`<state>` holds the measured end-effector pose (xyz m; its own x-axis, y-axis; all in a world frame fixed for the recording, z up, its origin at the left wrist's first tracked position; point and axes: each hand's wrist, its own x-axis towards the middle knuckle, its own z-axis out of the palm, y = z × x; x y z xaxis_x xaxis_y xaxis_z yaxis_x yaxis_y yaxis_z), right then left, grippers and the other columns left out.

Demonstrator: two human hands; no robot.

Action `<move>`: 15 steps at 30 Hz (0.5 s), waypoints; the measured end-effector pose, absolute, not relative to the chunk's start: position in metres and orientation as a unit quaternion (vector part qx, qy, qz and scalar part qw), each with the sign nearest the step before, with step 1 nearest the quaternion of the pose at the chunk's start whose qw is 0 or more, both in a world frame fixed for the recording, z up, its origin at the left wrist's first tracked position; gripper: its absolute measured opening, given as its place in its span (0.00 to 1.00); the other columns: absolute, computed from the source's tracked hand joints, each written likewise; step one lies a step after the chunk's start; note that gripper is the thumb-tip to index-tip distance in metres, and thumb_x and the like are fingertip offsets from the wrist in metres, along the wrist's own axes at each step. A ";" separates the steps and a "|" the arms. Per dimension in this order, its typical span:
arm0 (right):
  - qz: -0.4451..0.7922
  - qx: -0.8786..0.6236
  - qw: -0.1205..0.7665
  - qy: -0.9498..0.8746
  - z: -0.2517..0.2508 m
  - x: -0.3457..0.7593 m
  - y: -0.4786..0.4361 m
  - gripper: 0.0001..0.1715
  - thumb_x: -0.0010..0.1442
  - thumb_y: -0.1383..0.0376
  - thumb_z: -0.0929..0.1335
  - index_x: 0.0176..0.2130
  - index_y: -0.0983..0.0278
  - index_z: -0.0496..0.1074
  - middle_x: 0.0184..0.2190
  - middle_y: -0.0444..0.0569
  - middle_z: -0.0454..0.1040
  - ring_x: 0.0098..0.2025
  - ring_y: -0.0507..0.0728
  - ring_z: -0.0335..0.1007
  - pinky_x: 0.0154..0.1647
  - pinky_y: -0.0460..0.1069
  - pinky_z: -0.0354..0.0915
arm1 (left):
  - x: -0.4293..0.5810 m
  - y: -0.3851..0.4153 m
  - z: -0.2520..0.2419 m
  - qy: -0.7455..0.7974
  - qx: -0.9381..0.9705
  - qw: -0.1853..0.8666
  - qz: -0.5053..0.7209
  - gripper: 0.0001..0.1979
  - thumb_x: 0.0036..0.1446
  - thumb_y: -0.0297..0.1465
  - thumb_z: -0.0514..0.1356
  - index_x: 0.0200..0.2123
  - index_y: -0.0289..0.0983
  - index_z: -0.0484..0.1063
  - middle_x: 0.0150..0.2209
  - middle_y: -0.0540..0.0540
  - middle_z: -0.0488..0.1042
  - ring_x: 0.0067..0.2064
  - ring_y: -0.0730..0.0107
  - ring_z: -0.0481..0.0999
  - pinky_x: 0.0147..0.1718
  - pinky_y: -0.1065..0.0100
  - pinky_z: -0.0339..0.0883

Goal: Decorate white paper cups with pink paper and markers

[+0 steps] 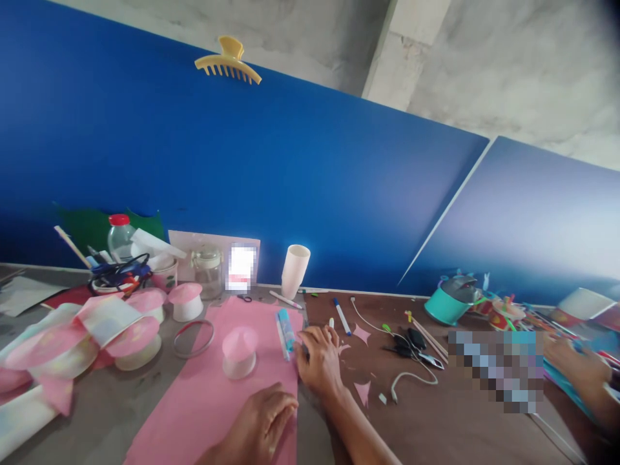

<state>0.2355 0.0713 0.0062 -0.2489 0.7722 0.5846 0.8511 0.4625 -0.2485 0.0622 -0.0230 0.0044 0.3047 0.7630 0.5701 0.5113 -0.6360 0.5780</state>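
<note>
My left hand (264,420) rests over the lower right part of a pink sheet (213,394), its fingers curled together; whether they hold anything is hidden. Just past the sheet's right edge, my right hand (320,358) has its fingers bent around a small dark object that I cannot make out, beside a light blue marker (285,329). A white cup with a pink cone top (239,352) stands on the sheet, in front of my left hand and touched by neither hand.
Pink-topped cups (186,301) and a grey ring (194,339) lie left. A tall white cup (295,270) stands at the back. Pink scraps (362,392), a white cable (411,374) and a teal pot (448,300) are right; another person's hand (576,361) is far right.
</note>
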 end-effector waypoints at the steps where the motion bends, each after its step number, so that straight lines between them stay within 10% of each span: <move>1: -0.068 -0.537 0.332 -0.773 0.008 0.240 0.073 0.10 0.65 0.65 0.66 0.41 0.58 0.78 0.40 0.50 0.80 0.44 0.61 0.73 0.58 0.60 0.57 | 0.062 -0.023 0.005 0.399 0.793 0.146 0.437 0.13 0.68 0.31 0.55 0.43 0.44 0.81 0.38 0.44 0.86 0.42 0.59 0.86 0.46 0.68 0.79; 8: 0.019 -0.719 0.301 -0.627 0.012 0.276 0.086 0.16 0.63 0.63 0.67 0.49 0.62 0.78 0.47 0.61 0.81 0.57 0.72 0.69 0.59 0.65 0.54 | 0.063 -0.019 0.010 0.391 0.779 0.233 0.430 0.12 0.67 0.29 0.55 0.38 0.43 0.80 0.31 0.46 0.83 0.31 0.65 0.82 0.34 0.72 0.75; 15: 0.150 -0.684 0.412 -0.583 0.006 0.278 0.092 0.11 0.55 0.66 0.69 0.40 0.64 0.77 0.30 0.55 0.81 0.43 0.67 0.77 0.60 0.66 0.52 | 0.062 -0.021 0.011 0.408 0.784 0.255 0.393 0.15 0.69 0.30 0.52 0.38 0.42 0.79 0.31 0.45 0.82 0.33 0.64 0.81 0.35 0.70 0.71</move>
